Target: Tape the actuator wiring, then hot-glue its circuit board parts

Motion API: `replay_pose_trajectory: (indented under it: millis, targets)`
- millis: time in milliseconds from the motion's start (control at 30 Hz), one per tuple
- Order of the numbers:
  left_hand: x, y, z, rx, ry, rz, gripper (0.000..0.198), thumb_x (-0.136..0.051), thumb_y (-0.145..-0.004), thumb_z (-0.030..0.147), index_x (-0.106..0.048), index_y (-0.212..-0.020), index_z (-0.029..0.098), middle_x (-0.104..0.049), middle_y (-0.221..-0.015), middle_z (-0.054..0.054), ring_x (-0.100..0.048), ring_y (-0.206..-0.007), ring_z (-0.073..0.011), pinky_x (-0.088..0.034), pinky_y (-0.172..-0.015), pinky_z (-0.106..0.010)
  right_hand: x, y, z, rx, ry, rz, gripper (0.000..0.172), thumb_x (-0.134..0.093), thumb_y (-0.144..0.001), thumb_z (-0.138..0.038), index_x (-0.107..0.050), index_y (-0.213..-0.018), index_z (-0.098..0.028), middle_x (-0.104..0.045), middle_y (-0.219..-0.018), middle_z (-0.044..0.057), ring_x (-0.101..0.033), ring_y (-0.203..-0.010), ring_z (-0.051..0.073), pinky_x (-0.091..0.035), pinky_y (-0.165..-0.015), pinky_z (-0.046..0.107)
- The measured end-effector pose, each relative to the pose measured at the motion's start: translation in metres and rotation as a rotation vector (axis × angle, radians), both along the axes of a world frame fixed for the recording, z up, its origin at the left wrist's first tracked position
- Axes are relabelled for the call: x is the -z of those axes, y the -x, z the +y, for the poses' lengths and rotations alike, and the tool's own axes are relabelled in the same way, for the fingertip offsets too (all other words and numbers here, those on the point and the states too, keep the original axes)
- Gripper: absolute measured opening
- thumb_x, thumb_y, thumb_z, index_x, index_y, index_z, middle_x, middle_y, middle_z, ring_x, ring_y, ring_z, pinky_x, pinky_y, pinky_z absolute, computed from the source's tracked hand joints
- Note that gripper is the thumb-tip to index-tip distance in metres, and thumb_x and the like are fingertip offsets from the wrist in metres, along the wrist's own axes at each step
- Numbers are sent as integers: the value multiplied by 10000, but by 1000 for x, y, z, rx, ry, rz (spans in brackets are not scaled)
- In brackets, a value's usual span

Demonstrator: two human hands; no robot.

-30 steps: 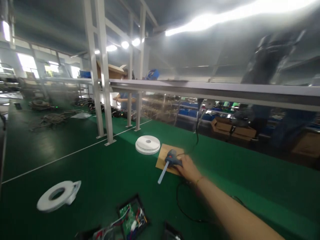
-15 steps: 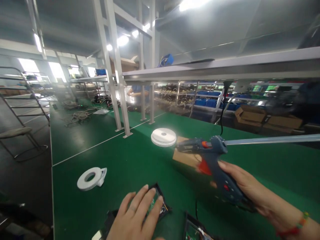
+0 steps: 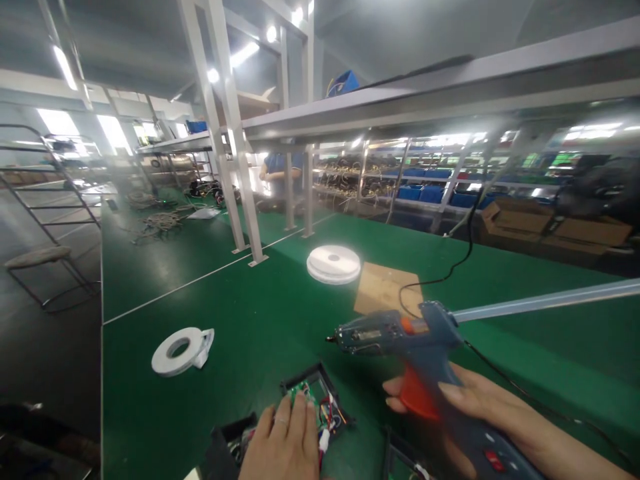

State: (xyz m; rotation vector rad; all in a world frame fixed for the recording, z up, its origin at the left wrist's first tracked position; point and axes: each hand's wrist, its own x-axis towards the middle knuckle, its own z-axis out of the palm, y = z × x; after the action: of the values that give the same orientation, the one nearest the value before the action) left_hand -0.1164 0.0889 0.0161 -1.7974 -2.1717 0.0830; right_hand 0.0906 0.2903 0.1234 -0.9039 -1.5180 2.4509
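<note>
The right hand (image 3: 487, 410) is wrapped round the handle of a glue gun (image 3: 425, 343), thumb along the near side of the grip and fingertips showing past the red trigger (image 3: 419, 393); how far the trigger is pressed cannot be told. Compared with half a second earlier, the gun sits lower in view and its barrel no longer covers most of the cardboard (image 3: 383, 287), which now shows nearly whole, beyond the grip. A full second back, the gun is down on that cardboard and the left hand is out of view.

The gun is dark blue-grey with an orange-red piece on top, a red switch low on the handle and a dark nozzle pointing to the left of the grip. A long translucent glue stick (image 3: 545, 301) juts from its rear, to the right.

Left of the grip, the left hand (image 3: 285, 440) lies on a black case (image 3: 336, 393), its fingers closer together than in the previous frame; its thumb is hidden, so whether it pinches cannot be told. In the case are a green circuit board (image 3: 301, 388) and coloured wires. The nozzle is apart from the case.

A second black case (image 3: 220, 447) sits farther left, partly behind the left hand. Beyond the grip, beside the cardboard, lies a white reel (image 3: 333, 263); well to the left is a white ring-shaped roll (image 3: 167, 357).
</note>
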Motion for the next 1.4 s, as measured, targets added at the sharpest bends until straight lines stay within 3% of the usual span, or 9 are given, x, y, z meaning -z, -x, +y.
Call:
replay_pose_trajectory:
  millis: [133,233,333,433,633,833,1133,1300,1400]
  targets:
    - [-11,3,2,116,-174,52,620,-600,-880,520,-531,-1374,150,-628,-1314,-119,-645,-1077,-267,-550,-852,-366,0,6,-4,12,-31,-26,567,-754,-787,-518,-639,-1220,-172,-706,-1187,151,-628,-497,77,-512,-482,187]
    - [-22,1,7,155,-297,37,447,-516,-947,294,-502,-1382,193,-715,-1075,-23,-646,-918,-194,-508,-802,-330,1,7,-2,-1,-57,-46,608,-746,-773,-558,-631,-1220,-162,-719,-1139,152,-624,-491,80,-518,-493,194]
    - [-27,3,6,179,-400,6,299,-491,-945,190,-613,-1213,240,-682,-860,22,-605,-853,-176,-459,-822,-330,2,7,0,-4,-71,-51,576,-734,-776,-548,-652,-1185,-151,-717,-1131,154,-629,-497,81,-502,-491,188]
    - [-26,11,-1,169,-452,-26,203,-474,-952,234,-677,-950,249,-668,-874,11,-576,-920,-197,-412,-890,-362,2,6,-3,-35,-15,-48,505,-722,-778,-486,-663,-1163,-165,-712,-1151,144,-664,-548,99,-507,-528,194]
    - [-9,24,-7,230,-439,-35,278,-480,-951,277,-653,-735,253,-688,-1122,47,-553,-1138,-183,-393,-951,-317,5,10,-13,-94,36,-37,511,-699,-763,-412,-614,-1226,-213,-682,-1208,116,-678,-563,112,-499,-513,202]
    - [10,26,-6,241,-473,-101,334,-406,-989,281,-690,-815,253,-730,-976,66,-636,-895,-120,-453,-851,-270,8,21,-16,-135,-58,-108,463,-688,-758,-441,-635,-1149,-198,-702,-1104,107,-624,-509,78,-456,-473,171]
    - [1,23,-7,227,-482,-115,329,-404,-999,293,-683,-828,256,-731,-975,70,-639,-902,-117,-452,-834,-268,13,31,-18,-209,-237,-218,460,-640,-776,-546,-631,-1070,-192,-704,-1003,86,-670,-750,186,-495,-561,223]
    - [-1,20,-6,207,-514,-112,415,-321,-1025,294,-677,-815,253,-733,-950,81,-648,-874,-111,-451,-823,-272,16,32,-15,-222,-304,-228,466,-632,-786,-535,-642,-1095,-187,-724,-1017,97,-667,-929,253,-538,-779,310]
    - [-1,19,-6,195,-496,-124,446,-294,-1031,302,-682,-817,254,-733,-952,76,-650,-876,-116,-456,-815,-280,14,33,-16,-222,-297,-257,473,-642,-783,-524,-638,-1133,-205,-723,-1012,95,-674,-949,275,-547,-805,343]
